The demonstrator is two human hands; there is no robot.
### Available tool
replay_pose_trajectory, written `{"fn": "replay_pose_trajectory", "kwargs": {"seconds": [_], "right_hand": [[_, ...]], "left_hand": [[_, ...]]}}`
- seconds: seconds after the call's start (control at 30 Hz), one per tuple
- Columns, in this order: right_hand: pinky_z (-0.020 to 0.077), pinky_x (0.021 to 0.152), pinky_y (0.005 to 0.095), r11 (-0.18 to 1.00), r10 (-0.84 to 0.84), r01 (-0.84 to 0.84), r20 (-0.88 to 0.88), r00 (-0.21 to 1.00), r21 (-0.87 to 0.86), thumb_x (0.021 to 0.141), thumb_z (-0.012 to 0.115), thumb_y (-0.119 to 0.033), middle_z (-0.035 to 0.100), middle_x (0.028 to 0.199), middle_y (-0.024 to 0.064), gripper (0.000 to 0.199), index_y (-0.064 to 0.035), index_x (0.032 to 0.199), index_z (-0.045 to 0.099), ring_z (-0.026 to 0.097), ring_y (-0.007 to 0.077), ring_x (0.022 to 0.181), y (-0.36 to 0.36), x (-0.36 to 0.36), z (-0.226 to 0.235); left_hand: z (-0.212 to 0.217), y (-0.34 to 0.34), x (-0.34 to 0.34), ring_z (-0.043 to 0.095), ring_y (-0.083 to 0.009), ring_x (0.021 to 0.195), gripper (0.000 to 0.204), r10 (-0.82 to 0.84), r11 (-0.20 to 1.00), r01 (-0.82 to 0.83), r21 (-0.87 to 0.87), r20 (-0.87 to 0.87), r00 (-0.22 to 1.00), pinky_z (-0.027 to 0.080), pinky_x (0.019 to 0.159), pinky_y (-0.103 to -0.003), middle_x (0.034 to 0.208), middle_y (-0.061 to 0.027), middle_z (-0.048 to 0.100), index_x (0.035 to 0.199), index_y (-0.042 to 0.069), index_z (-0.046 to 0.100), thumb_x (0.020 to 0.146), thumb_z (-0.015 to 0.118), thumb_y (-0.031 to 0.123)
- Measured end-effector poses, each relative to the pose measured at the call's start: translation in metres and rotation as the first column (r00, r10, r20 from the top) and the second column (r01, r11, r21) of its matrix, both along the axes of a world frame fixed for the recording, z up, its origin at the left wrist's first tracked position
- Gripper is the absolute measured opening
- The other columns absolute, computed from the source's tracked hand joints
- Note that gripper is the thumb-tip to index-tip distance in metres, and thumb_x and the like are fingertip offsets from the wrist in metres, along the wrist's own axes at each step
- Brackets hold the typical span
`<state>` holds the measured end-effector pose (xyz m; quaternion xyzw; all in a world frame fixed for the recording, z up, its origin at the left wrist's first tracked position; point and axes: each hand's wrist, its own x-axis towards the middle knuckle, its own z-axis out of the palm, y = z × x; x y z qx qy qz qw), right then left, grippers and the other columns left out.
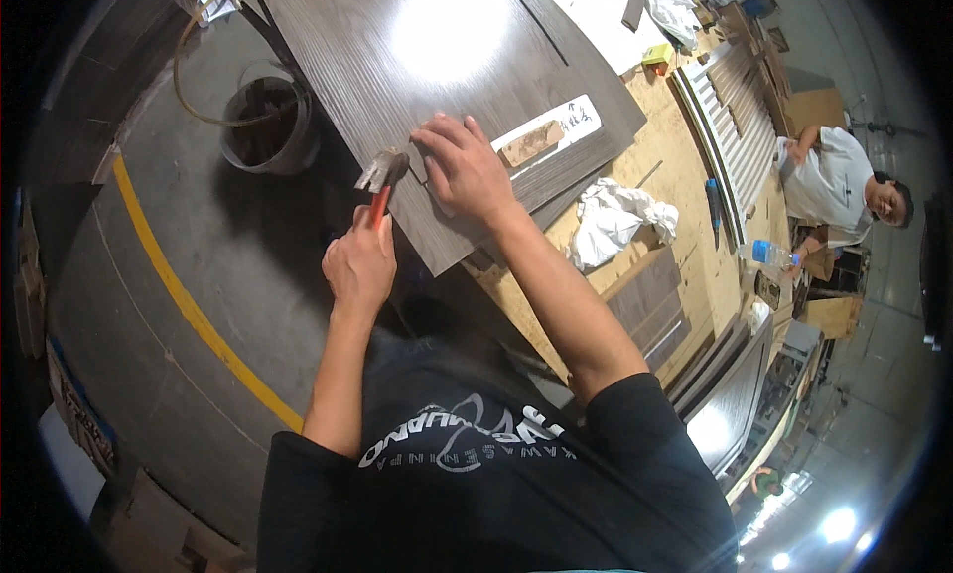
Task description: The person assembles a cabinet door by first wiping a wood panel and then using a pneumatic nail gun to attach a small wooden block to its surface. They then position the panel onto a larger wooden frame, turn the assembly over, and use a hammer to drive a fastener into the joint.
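My left hand (pixel 359 260) grips a claw hammer (pixel 380 198) by its red handle. The metal hammer head is beside the left edge of a dark grey wood-grain panel (pixel 397 87). On that panel, near the same edge, rests my right hand (pixel 465 171), its fingers bent around a small grey wood piece (pixel 419 167) that they mostly hide. To the right of this hand lies a white strip (pixel 581 122) with dark handwriting, and a small brown block (pixel 533 142) is on it.
A crumpled white cloth (pixel 617 221) and a blue-handled tool (pixel 713 211) lie on the wooden workbench (pixel 700 265). A bucket (pixel 266 127) stands on the floor at left, near a yellow line (pixel 189 300). Across the bench is another person (pixel 834 181), beside a plastic bottle (pixel 772 254).
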<state>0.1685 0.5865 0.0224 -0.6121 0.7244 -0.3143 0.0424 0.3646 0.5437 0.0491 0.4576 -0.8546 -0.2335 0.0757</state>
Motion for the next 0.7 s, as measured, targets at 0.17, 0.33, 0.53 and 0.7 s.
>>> {"fn": "replay_pose_trajectory", "kwargs": {"seconds": [0.17, 0.33, 0.53, 0.7], "right_hand": [[0.0360, 0.107, 0.0506, 1.000, 0.002, -0.002, -0.009, 1.000, -0.006, 0.081, 0.062, -0.010, 0.058, 0.122, 0.0092, 0.036, -0.0101, 0.117, 0.062, 0.051, 0.0291, 0.124, -0.001, -0.001, 0.002], [0.0359, 0.108, 0.0506, 1.000, -0.004, 0.004, -0.001, 1.000, 0.009, 0.081, 0.062, -0.010, 0.058, 0.123, 0.0090, 0.036, -0.0104, 0.117, 0.062, 0.050, 0.0291, 0.125, -0.001, -0.001, 0.002], [0.0359, 0.108, 0.0507, 1.000, 0.001, -0.001, -0.009, 1.000, 0.022, 0.082, 0.062, -0.010, 0.058, 0.124, 0.0088, 0.036, -0.0109, 0.118, 0.062, 0.050, 0.0291, 0.126, -0.001, -0.001, 0.003], [0.0353, 0.109, 0.0500, 1.000, -0.002, 0.002, -0.007, 1.000, 0.009, 0.082, 0.062, -0.010, 0.058, 0.123, 0.0091, 0.035, -0.0104, 0.117, 0.062, 0.050, 0.0289, 0.126, 0.000, -0.001, 0.000]], "left_hand": [[-0.003, -0.003, 0.006, 0.063, -0.0433, 0.070, 0.024, 0.036, 0.997, -0.026, 0.069, -0.147, 0.989, 0.049, 0.063, -0.051, 0.076, -0.0230, 0.065, 0.100, 0.004, 0.056, 0.096, 0.053, 0.028], [0.008, -0.002, 0.007, 0.062, -0.0441, 0.072, 0.025, 0.028, 0.999, -0.015, 0.048, -0.286, 0.958, 0.048, 0.064, -0.051, 0.078, -0.0234, 0.064, 0.103, 0.003, 0.058, 0.097, 0.052, 0.027], [0.011, 0.000, -0.002, 0.065, -0.0396, 0.070, 0.019, -0.052, 0.998, 0.048, -0.039, -0.110, 0.993, 0.049, 0.065, -0.050, 0.076, -0.0198, 0.066, 0.103, 0.007, 0.057, 0.095, 0.055, 0.025], [-0.007, 0.000, 0.006, 0.062, -0.0449, 0.072, 0.024, 0.052, 0.994, -0.033, 0.101, -0.192, 0.980, 0.048, 0.064, -0.053, 0.076, -0.0230, 0.064, 0.100, 0.005, 0.056, 0.097, 0.053, 0.028]]}}
